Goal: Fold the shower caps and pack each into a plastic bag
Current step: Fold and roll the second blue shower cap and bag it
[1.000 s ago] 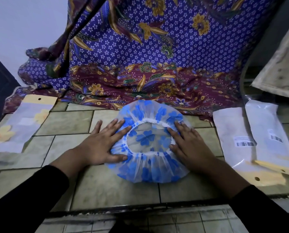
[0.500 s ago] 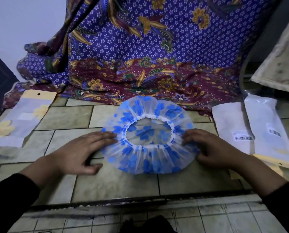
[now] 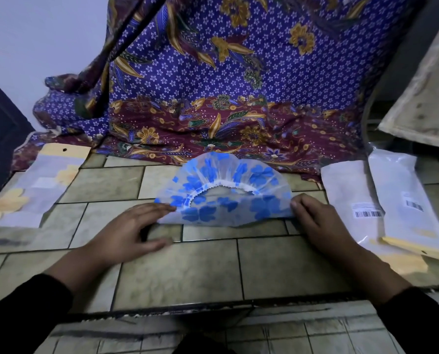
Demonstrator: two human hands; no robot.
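Your shower cap [image 3: 223,200] lies on the tiled floor [image 3: 187,272] as a half-moon, its straight folded edge toward you and its rounded edge toward the batik cloth [image 3: 213,85] that hangs and pools just behind it. The cap is clear plastic with blue flowers, and its white elastic hem [image 3: 223,183] arches across the middle of the top layer. Your left hand [image 3: 126,233] is at the cap's left corner, open and flat: the fingers [image 3: 159,207] are stretched out with their tips touching that corner, while the thumb rests on the tile nearer you (the hand is a little blurred, so I cannot tell how hard it presses). Your right hand [image 3: 320,223] is at the cap's right corner with its fingers curled over the edge, gripping the plastic there. Both arms reach in from your side of the cap in black sleeves [image 3: 21,315]. Well to the cap's left lies a flat packed bag [image 3: 42,185] with yellow flowers showing through it and a yellow header card. To the cap's right lie two pale packets side by side, the nearer packet [image 3: 348,198] and the farther packet [image 3: 405,200], each with a barcode label.
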